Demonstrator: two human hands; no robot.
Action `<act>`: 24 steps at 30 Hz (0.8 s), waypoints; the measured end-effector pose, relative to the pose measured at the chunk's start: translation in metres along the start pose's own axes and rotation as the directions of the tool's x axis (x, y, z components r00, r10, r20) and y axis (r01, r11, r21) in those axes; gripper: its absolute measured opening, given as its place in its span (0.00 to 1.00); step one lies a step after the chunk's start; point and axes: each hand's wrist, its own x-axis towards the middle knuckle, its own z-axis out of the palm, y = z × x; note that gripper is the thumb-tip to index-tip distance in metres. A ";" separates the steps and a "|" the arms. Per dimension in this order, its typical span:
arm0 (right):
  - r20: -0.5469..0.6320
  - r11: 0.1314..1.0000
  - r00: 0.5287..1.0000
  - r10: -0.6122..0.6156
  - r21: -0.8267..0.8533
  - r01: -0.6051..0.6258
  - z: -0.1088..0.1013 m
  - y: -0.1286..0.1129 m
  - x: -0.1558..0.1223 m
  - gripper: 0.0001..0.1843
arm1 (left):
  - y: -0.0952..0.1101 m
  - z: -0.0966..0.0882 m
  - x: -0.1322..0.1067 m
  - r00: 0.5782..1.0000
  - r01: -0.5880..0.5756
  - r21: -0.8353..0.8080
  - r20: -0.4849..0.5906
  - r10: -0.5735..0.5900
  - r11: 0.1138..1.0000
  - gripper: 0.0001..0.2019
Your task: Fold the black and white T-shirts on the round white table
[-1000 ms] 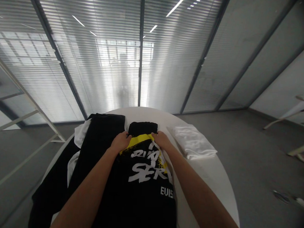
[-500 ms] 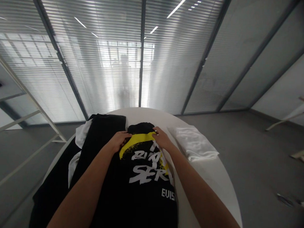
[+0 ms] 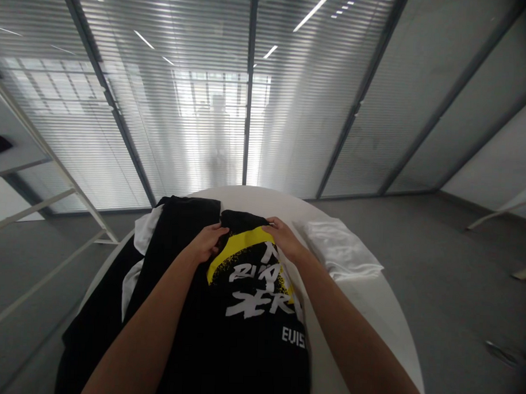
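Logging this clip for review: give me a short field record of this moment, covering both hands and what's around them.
Left hand: on the upper left of a black printed T-shirt; grip unclear
Right hand: on the shirt's upper right edge; grip unclear
Shirt print: yellow band, white lettering
Left of shirt: black garment with white showing at its edge
Right of shirt: folded white cloth
Surface: round white table
Background: glass wall with blinds

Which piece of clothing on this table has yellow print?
The black shirt under the left hand and right hand: only it has yellow and white print. The black clothing to its left looks plain; the folded cloth to its right is white.
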 end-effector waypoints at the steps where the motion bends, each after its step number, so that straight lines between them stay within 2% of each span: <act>1: -0.010 1.000 1.000 -0.010 0.023 0.010 0.000 0.000 0.001 0.14 | 0.002 0.001 -0.002 1.000 -0.015 0.030 -0.007 0.015 0.999 0.15; 5: -0.054 0.984 0.998 -0.020 0.175 0.029 0.000 -0.005 0.000 0.15 | 0.010 0.003 -0.008 0.995 -0.087 0.101 -0.036 0.091 0.991 0.15; 9: -0.030 0.926 0.994 -0.103 0.363 0.107 -0.002 -0.018 -0.005 0.16 | 0.018 0.003 -0.012 0.976 -0.219 0.034 0.015 0.219 0.975 0.17; 12: -0.018 0.883 0.979 -0.203 0.429 0.191 -0.006 -0.028 -0.008 0.16 | 0.022 0.007 -0.014 0.948 -0.313 -0.050 0.049 0.316 0.948 0.18; 17: -0.056 0.862 0.961 -0.271 0.430 0.268 -0.012 -0.031 -0.005 0.17 | 0.018 0.013 -0.012 0.925 -0.375 -0.145 0.002 0.379 0.916 0.13; 21: -0.081 0.931 0.974 -0.210 0.288 0.224 -0.010 -0.026 -0.003 0.23 | 0.013 0.014 -0.009 0.927 -0.362 -0.162 0.040 0.373 0.918 0.14; 24: -0.060 0.952 0.984 -0.168 0.250 0.178 -0.005 -0.027 -0.005 0.26 | 0.013 0.013 -0.011 0.925 -0.359 -0.158 0.072 0.373 0.920 0.17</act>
